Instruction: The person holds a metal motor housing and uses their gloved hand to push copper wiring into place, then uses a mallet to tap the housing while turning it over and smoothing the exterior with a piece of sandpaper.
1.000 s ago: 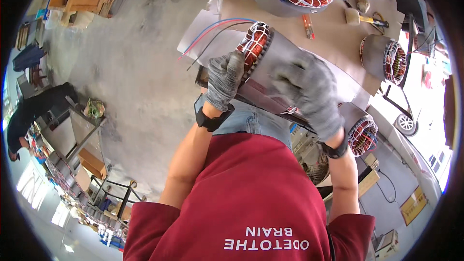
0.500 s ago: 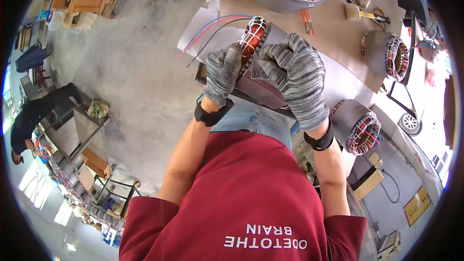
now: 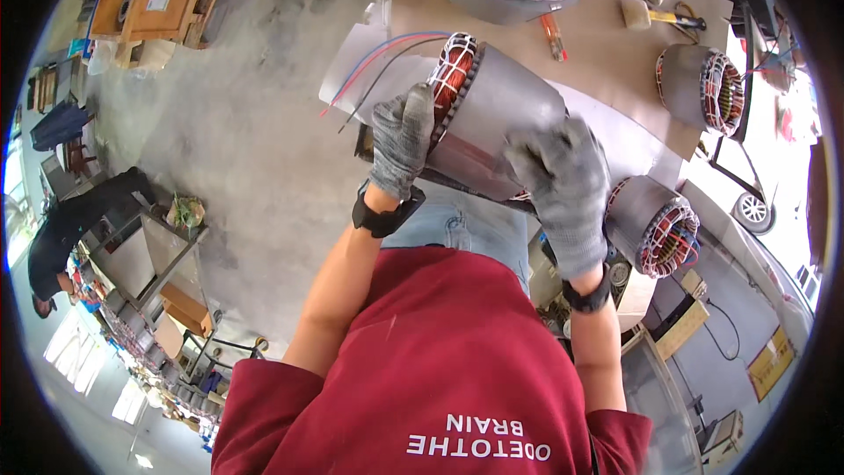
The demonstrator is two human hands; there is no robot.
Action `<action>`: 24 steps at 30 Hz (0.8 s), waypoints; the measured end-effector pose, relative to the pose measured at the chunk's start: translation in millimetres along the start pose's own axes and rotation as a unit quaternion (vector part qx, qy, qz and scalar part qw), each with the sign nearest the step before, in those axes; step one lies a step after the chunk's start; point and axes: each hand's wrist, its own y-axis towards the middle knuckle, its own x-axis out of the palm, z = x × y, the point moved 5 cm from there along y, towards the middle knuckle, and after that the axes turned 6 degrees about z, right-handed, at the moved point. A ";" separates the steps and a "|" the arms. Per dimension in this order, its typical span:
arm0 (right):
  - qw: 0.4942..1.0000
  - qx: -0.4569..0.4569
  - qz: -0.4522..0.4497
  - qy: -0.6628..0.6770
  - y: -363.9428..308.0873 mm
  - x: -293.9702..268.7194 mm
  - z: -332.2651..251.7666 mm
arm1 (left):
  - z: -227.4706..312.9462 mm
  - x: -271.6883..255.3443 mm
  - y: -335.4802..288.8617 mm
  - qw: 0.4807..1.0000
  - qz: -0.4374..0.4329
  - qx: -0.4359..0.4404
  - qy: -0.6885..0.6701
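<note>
Brown table [image 3: 607, 66]: bearing a mallet [image 3: 646, 15] and, at its near edge, a sideways stator [image 3: 505, 110]. Grey floor [image 3: 237, 114]: stretching leftward. Stator: holding a copper coil [image 3: 454, 75]. My left hand [image 3: 401, 141] is clasping the coil; my right hand [image 3: 564, 174] is blurring beside the stator, its grip I cannot tell.

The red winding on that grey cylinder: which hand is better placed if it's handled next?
Probably the left hand: it is right at the red winding, apparently touching it, while the right hand, blurred, is near the other end of the grey cylinder.
</note>
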 end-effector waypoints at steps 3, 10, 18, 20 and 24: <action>0.997 -0.070 0.028 0.017 31.3 19.3 -12.5 | 7.1 3.8 -2.9 0.998 -0.026 -0.026 -0.057; 0.998 -0.044 0.045 0.004 17.3 12.3 -14.6 | 17.1 1.0 -6.1 0.948 0.068 0.270 0.154; 0.998 -0.050 -0.007 -0.023 1.4 7.2 -17.9 | -6.8 0.5 -2.0 0.999 0.002 -0.017 -0.039; 0.959 0.076 0.116 0.247 11.8 13.3 -16.4 | 0.9 3.5 2.8 0.996 0.010 0.001 -0.094; 0.995 0.088 0.021 0.031 -17.8 6.4 7.1 | 3.3 -4.3 -1.8 0.998 0.033 0.046 0.002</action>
